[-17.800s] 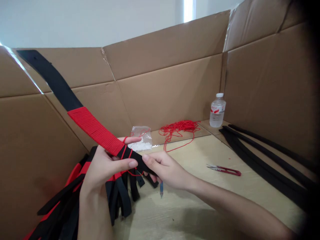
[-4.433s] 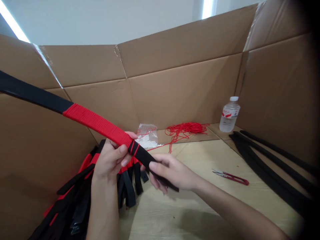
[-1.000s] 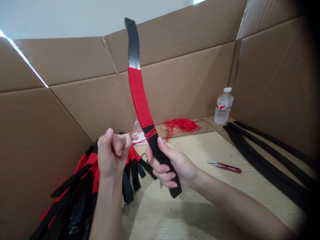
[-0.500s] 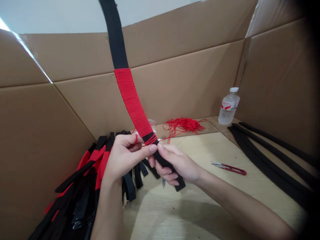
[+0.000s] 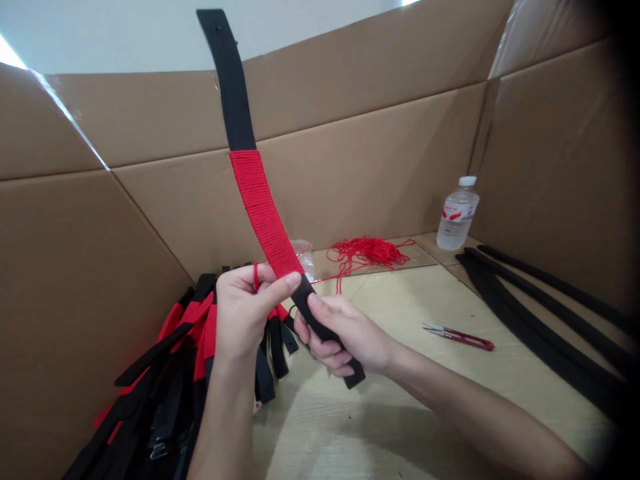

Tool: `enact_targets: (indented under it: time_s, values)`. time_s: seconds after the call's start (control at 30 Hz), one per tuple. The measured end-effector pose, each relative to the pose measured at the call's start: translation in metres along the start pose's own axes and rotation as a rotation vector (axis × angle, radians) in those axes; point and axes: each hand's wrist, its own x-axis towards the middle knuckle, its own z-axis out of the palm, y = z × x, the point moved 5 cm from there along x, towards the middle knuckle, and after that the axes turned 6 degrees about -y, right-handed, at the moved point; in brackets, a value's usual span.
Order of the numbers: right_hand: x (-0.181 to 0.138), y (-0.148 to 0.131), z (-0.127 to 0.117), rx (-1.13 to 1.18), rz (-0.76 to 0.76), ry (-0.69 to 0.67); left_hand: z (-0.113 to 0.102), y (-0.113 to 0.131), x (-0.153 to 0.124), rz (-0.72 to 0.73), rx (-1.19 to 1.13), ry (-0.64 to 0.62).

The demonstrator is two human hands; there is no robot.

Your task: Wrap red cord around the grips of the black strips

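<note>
A curved black strip [image 5: 235,100] rises tilted in front of me, its middle wrapped in tight rows of red cord [image 5: 263,213]. My left hand [image 5: 247,300] pinches the lower end of the wrapping between thumb and fingers, and a loop of the cord circles one finger. Lower down, my right hand [image 5: 345,333] grips the bare black end, its tip sticking out below the fingers. From behind the strip a thin red line runs toward a tangled heap of red cord [image 5: 373,252] on the table.
Several black and red wrapped strips [image 5: 195,333] are piled at the left. Red-handled thread snips [image 5: 460,337] lie on the table [image 5: 400,393]. Long black strips [image 5: 530,313] and a water bottle [image 5: 456,217] are at the right. Cardboard walls [image 5: 360,167] surround the work area.
The loose turns of cord below the wrapping now sit tight against it. My left hand has shifted slightly left and up along the strip, and the strip's top end has come into view.
</note>
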Motion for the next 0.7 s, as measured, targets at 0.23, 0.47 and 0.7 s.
enact_targets:
  time_s: [0.23,0.47,0.7]
  values:
    - [0.001,0.002,0.0,0.048,-0.004,0.007,-0.003,-0.001,0.003,-0.018,0.018,-0.158]
    - [-0.004,0.002,0.003,0.068,0.064,-0.013,-0.013,-0.005,0.013,0.034,-0.031,-0.244]
    - [-0.004,0.002,0.003,0.014,0.107,-0.017,-0.028,0.014,0.004,0.18,0.351,-0.326]
